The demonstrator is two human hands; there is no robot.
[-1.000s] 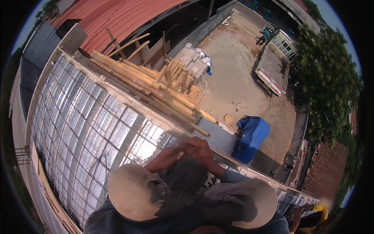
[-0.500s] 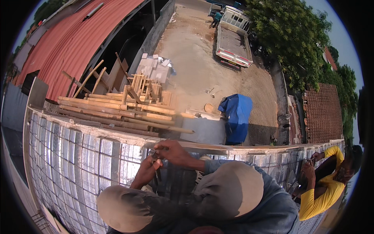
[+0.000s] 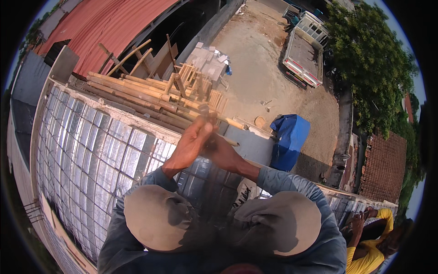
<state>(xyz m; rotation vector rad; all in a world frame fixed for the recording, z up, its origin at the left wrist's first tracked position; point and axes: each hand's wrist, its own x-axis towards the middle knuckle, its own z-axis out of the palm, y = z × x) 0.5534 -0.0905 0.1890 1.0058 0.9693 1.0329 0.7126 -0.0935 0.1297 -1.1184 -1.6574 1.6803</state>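
My left hand (image 3: 188, 147) and my right hand (image 3: 224, 155) are raised and pressed together in front of me, over my bent knees (image 3: 157, 218) in dusty grey trousers. Between them they grip a small dark object (image 3: 210, 137); its top sticks out above the fingertips, and I cannot make out what it is. Below the hands lies a grid of steel reinforcing mesh (image 3: 91, 150) over shiny silver sheeting. Blue-grey sleeves cover both forearms.
Beyond the slab's edge, bamboo poles and timber (image 3: 146, 93) are stacked on the ground below. A blue tarp-covered bundle (image 3: 289, 139), a flatbed truck (image 3: 303, 55), a red roof (image 3: 114, 23) and trees (image 3: 374, 68) lie farther out. A person in yellow (image 3: 369, 249) sits at the lower right.
My hands have lifted from the mesh and closed together higher in front of me. The view has swung left, and the person in yellow has slid toward the lower right corner.
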